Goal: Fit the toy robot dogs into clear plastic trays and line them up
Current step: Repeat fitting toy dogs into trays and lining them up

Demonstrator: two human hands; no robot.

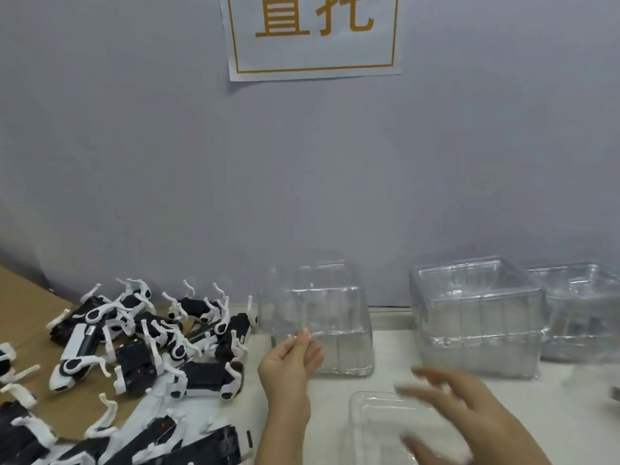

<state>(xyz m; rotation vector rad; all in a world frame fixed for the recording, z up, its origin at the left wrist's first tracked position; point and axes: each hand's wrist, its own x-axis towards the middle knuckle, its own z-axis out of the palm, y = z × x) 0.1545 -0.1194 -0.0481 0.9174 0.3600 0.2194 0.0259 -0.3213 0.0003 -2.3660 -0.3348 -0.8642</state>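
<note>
Toy robot dogs (134,362), black-and-white, heaped legs-up on cardboard (30,307) at bench (570,414) left edge: feedstock within reach. Left hand (288,364) fingers loosely together at nested tray stack (322,317), gripping nothing. Single clear tray (372,421) at near edge, likely next to load. Right hand (463,414) fingers spread over it, blurred, contact unclear. Spare tray stacks (476,317) back right.

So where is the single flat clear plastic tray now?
Head view: the single clear plastic tray lies low, right of centre, on the white table, partly under the right hand, in front of the stacked clear trays.
</note>
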